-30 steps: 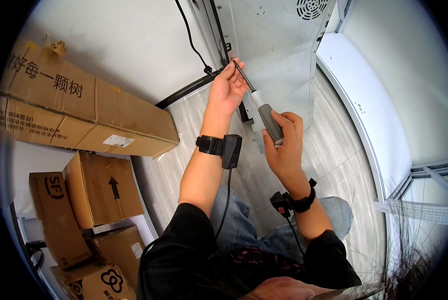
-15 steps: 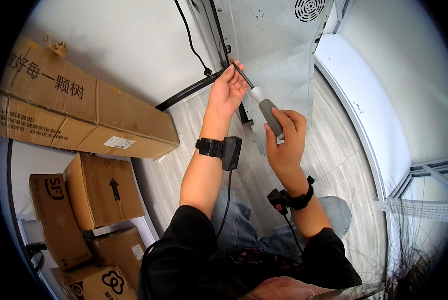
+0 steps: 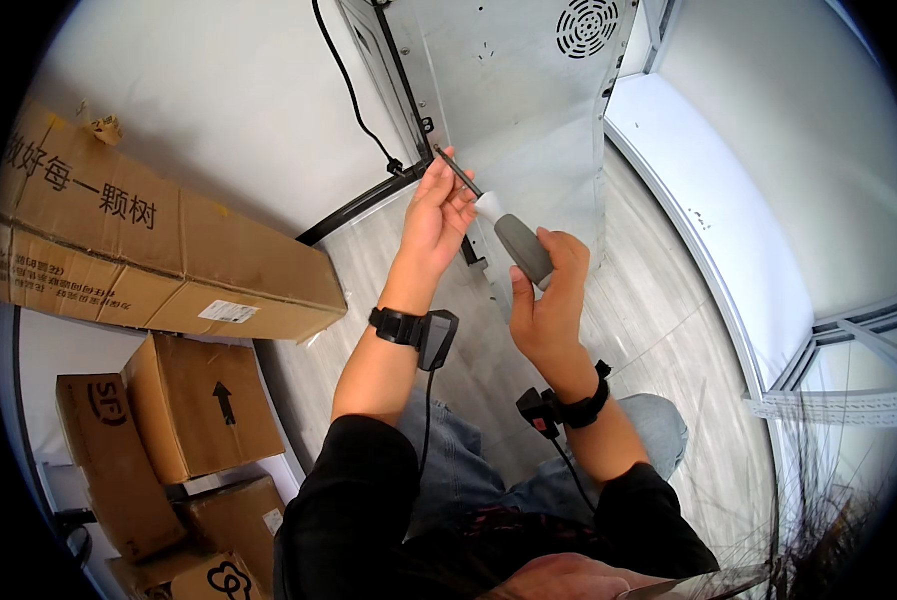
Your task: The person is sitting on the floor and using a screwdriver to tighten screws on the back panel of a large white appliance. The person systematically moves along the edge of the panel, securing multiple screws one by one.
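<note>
Two hands (image 3: 435,221) (image 3: 552,312) at one screwdriver (image 3: 520,246)

Pale wood-grained flooring (image 3: 658,320) spreads around you. To your left, cardboard boxes (image 3: 258,260) sit near a white wall (image 3: 228,130).

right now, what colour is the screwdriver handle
The handle is grey, with a white collar by the shaft, best seen in the head view.

Black arrow (image 3: 224,403), dark lettering (image 3: 128,207) on brown cartons (image 3: 253,265)
</note>
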